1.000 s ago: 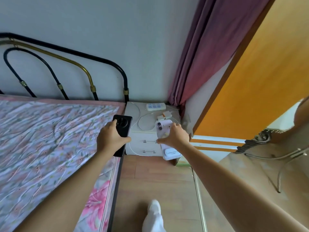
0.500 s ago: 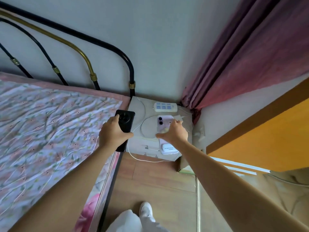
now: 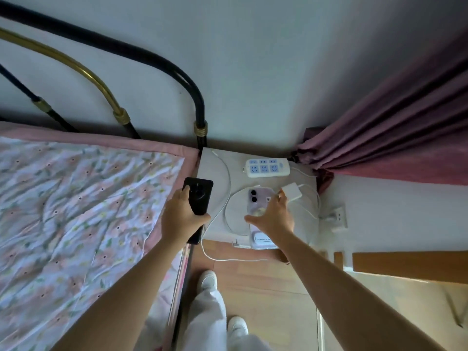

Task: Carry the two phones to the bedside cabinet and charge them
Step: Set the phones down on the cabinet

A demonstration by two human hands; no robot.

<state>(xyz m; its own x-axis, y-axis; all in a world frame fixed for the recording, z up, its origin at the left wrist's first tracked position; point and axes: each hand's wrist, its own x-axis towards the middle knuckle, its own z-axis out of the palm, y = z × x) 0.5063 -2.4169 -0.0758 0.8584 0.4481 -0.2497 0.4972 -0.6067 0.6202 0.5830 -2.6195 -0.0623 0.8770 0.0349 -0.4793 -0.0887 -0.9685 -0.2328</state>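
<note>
My left hand (image 3: 182,219) is shut on a black phone (image 3: 200,196), camera side up, over the gap between the bed and the white bedside cabinet (image 3: 215,168). A lilac phone (image 3: 257,198) lies back up on the cabinet top inside a loop of white cable (image 3: 228,181). My right hand (image 3: 273,216) is spread over the lilac phone's lower half, fingers apart and not gripping it. A white charger block (image 3: 291,191) lies just past my fingertips. A white power strip (image 3: 267,167) with blue sockets sits at the cabinet's back.
The bed with a floral cover (image 3: 76,198) and metal headboard (image 3: 197,102) stands to the left. A purple curtain (image 3: 392,135) hangs at right. A wall socket (image 3: 338,216) is low on the right wall. A small white box (image 3: 263,240) sits at the cabinet's front edge.
I have stepped closer and now look down on the cabinet. My right hand has laid the lilac phone flat and opened its fingers. My left hand still holds the black phone.
</note>
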